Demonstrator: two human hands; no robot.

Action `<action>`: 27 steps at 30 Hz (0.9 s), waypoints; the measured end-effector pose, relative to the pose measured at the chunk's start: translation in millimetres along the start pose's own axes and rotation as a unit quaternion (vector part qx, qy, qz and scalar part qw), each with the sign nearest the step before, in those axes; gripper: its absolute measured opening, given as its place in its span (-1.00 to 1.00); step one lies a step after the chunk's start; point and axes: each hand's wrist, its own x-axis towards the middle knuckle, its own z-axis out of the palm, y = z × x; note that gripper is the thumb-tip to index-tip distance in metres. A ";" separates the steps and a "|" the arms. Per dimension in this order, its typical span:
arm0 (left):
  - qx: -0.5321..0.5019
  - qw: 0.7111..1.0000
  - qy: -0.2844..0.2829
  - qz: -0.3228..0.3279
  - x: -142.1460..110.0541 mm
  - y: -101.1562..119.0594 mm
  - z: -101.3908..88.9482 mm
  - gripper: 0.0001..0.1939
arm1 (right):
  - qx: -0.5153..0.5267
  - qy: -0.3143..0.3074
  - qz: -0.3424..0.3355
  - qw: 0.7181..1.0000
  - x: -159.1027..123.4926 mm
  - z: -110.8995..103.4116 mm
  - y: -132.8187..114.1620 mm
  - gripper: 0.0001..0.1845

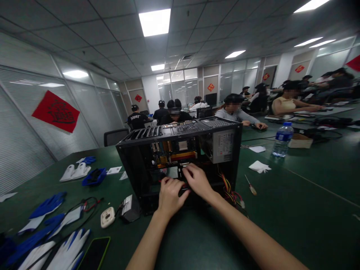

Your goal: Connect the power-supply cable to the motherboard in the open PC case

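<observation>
open computer case [174,134], frame centre. left hand [171,193] and right hand [198,180] at its lower opening, fingers curled; cannot tell whether either grips anything. screwdriver [252,189] lies right of centre.

Office room: ceiling light panels [154,22], glass partitions [84,107], long green table [287,213].

A bare left hand [171,193] and bare right hand [198,180] reach into an open black metal computer case [180,133], a blue plastic tray [87,181] at its nine o'clock.
</observation>
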 end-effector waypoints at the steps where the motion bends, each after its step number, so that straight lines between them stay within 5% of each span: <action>1: 0.010 1.000 -0.003 0.001 0.0 -1.2 -0.4 -0.78 | -0.033 -0.037 -0.033 0.998 -6.6 -3.1 -2.4 -0.69; 4: 0.042 0.999 -0.017 0.000 5.9 -5.2 -5.6 -0.78 | -0.024 -0.094 -0.064 0.993 -16.0 -11.8 -7.4 -0.76; 9: 0.044 0.999 -0.018 0.024 24.1 -4.2 -35.6 -0.64 | 0.061 -0.064 -0.052 0.995 -18.2 -20.4 -14.2 -0.79; 13: 0.015 0.995 -0.045 0.093 9.7 10.8 -47.1 -0.61 | -0.102 -0.183 -0.188 0.960 -49.1 -23.7 -6.3 -0.71; 17: 0.074 0.978 -0.042 0.190 -39.2 28.9 -14.5 -0.68 | -0.244 -0.244 -0.268 0.899 -96.8 -25.2 26.3 -0.69; 21: 0.074 0.983 -0.009 0.166 -78.2 36.0 24.8 -0.80 | -0.336 -0.277 -0.242 0.867 -127.0 -25.6 49.6 -0.69; 27: -0.104 0.994 -0.015 0.020 -81.9 26.5 31.8 -0.88 | -0.263 -0.287 -0.170 0.905 -127.4 -26.7 52.1 -0.82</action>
